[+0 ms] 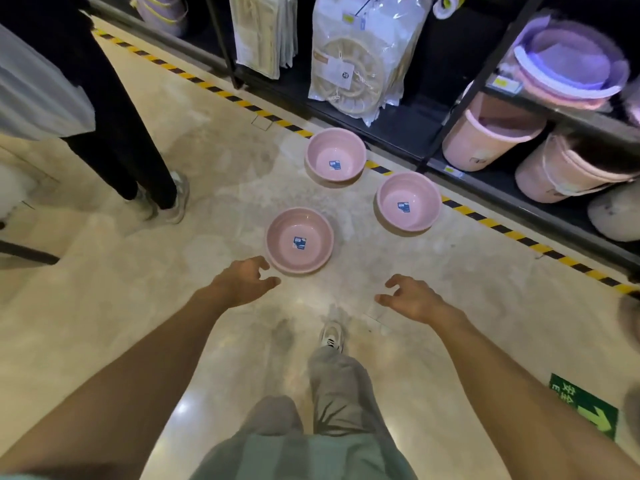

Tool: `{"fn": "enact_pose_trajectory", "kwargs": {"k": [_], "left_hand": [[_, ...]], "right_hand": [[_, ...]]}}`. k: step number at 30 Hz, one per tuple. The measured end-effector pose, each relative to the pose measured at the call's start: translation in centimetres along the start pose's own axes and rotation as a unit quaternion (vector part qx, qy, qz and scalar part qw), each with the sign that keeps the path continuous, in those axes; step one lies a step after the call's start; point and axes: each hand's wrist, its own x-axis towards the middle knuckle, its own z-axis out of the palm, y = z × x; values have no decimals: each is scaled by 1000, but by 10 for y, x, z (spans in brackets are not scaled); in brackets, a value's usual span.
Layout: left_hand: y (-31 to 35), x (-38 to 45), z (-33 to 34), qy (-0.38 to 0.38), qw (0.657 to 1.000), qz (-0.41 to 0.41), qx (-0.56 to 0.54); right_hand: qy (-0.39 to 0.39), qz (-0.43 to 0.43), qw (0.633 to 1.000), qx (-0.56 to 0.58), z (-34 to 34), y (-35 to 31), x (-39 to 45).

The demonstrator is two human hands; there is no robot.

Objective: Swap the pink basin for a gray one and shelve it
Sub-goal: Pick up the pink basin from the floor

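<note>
- Three pink basins on the floor (214,140), upright, each with a blue label inside: nearest pink basin (300,240), second pink basin (408,201) to its right, third pink basin (335,157) farthest, beside the striped floor tape (221,93).
- Left hand (244,280) open, fingers curled, empty, just short of the nearest rim.
- Right hand (412,297) open, fingers spread (nothing held), well apart from the basins.
- Pink buckets (485,133) lying on the lower shelf (398,128).

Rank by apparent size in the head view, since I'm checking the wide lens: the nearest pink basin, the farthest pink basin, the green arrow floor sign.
1. Nearest pink basin, though nearness inflates it.
2. Farthest pink basin, looking only slightly smaller; they may be equal.
3. Green arrow floor sign, partly cropped.
</note>
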Motion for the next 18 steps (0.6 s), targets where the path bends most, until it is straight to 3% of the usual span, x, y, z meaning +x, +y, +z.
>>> {"fn": "enact_pose_trajectory", "kwargs": {"k": [11, 18], "left_hand": [[-22, 150, -48, -14, 996, -81, -30], [-49, 297, -50, -19, 997, -75, -18]], "right_hand": [[-60, -9, 996, -60, -64, -84, 164], [-38, 6, 996, -86, -66, -143, 292]]}}
